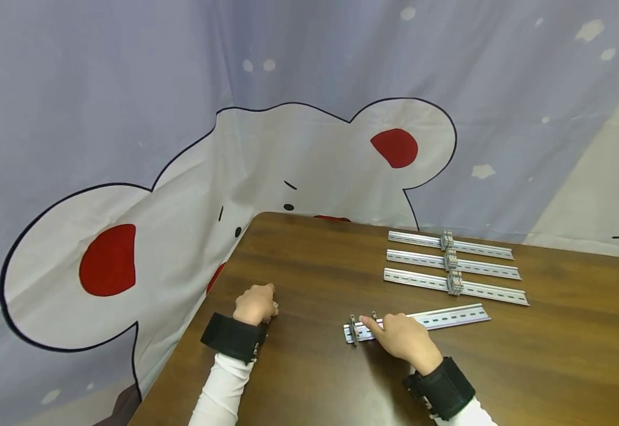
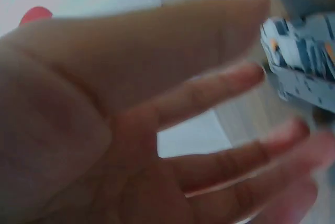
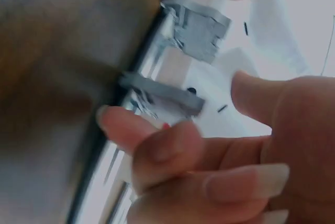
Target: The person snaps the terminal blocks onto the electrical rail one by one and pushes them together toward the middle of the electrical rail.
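A perforated metal DIN rail [image 1: 450, 318] lies slanted on the table, with two grey end clamps [image 1: 353, 329] standing near its left end. My right hand [image 1: 402, 338] reaches across this rail and grips it, fingers curled at its edge beside one clamp [image 3: 162, 96]. The thumb [image 3: 254, 96] points toward the rail's left end. To the left, my left hand [image 1: 255, 305] hovers over the table, palm down, holding grey terminal blocks [image 2: 301, 51] at its fingertips. From the head view those blocks are mostly hidden under the hand.
Behind the right hand, three more DIN rails [image 1: 413, 276] lie side by side, each carrying a cluster of grey terminal blocks [image 1: 454, 283] near its middle. The brown wooden table [image 1: 309, 367] meets a printed curtain [image 1: 299, 148] at its back and left edges.
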The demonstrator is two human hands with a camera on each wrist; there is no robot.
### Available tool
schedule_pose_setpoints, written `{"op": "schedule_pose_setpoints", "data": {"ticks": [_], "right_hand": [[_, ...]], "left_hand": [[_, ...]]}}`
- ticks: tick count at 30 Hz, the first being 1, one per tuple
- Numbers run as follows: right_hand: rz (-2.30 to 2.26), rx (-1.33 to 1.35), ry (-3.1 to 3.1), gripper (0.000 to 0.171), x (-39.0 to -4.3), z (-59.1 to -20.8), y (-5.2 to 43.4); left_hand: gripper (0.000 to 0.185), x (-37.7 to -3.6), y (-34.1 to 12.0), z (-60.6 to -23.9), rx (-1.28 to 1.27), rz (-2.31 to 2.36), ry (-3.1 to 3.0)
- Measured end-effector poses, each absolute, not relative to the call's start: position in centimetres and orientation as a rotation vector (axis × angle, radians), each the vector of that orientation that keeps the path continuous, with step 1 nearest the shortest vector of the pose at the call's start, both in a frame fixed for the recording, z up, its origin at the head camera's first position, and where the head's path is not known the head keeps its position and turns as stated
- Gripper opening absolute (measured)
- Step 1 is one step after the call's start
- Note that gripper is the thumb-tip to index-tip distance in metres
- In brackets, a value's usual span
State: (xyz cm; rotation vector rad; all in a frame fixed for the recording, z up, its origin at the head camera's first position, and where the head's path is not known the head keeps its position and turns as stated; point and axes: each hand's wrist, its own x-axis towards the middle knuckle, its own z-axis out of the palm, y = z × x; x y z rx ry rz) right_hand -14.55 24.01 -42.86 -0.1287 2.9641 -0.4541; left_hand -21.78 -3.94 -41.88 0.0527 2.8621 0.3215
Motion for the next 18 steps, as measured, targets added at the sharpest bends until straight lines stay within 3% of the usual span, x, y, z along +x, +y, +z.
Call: {"op": "schedule_pose_setpoints", "data": {"ticks": [18], "right_hand": [[-0.328,-0.213,2.881,0.047,-11.4,-40.8,24.1]], "left_hand": [[0.039,-21.2,-2.0,-42.0,0.151,0.268,2.743]]}}
